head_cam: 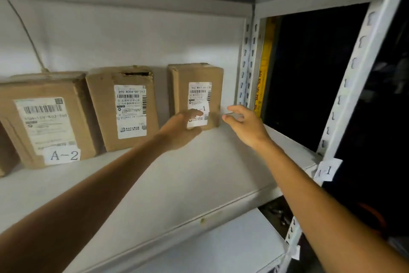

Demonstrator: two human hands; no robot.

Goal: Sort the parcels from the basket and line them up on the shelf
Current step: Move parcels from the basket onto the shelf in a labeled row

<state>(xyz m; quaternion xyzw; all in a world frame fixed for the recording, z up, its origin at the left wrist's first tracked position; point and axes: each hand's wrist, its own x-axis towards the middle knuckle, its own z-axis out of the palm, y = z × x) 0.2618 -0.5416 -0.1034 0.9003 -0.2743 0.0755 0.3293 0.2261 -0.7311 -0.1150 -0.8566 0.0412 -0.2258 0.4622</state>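
Brown and small, the end parcel (197,80) stands at the right of the row on the white shelf (177,184). My left hand (183,129) lies with straight fingers on its front label. My right hand (243,126) is open and loose just beside its right side, holding nothing. The middle parcel (124,106) and the A-2 parcel (44,117) stand further left.

Wall (132,36): white, a thin cord (26,33) hanging down it.
Shelf (199,173): pale metal, slotted posts (249,62).
Right: dark gap (314,69), yellow strip (265,62).
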